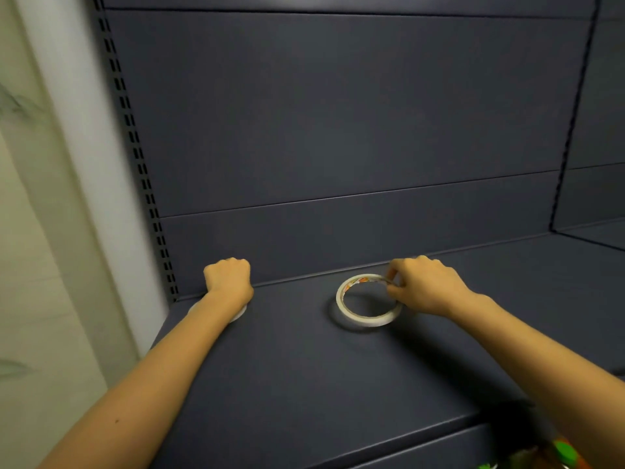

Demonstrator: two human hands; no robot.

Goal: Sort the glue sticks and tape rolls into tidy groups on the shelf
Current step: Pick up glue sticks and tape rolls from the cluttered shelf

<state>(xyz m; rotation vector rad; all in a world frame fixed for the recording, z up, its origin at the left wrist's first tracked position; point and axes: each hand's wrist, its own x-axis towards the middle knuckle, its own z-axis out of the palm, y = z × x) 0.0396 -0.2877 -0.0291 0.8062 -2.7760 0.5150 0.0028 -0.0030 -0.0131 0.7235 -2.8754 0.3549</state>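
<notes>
Two bare hands of mine reach onto the dark blue-grey metal shelf [304, 384]. My right hand [426, 286] is closed in a pinch, with thumb and fingertips clamped on the far right rim of a thin white ring-shaped tape roll [368, 320]. That roll lies flat on the shelf close to the dark back panel [338, 130], and its inner core shows orange and green print. The back of this hand faces up, and the forearm runs in from the lower right, low over the shelf.

My left hand [228, 279] sits further left, just in front of the back panel, near the slotted steel upright [135, 147]. Its fingers are curled under into a fist, knuckles towards the panel. They are hidden behind the back of the hand, so I cannot tell whether they hold anything. Beneath the wrist lies a second white tape roll [240, 313], also flat on the shelf, with only slivers of its edge showing either side of my arm. The two rolls lie well apart. My left forearm stretches in from the lower left corner.

At the bottom right edge, below the shelf front, sit some blurred colourful items with green tops [564, 450], too smeared to identify. A pale wall [33, 231] runs beside the shelf on the left.
</notes>
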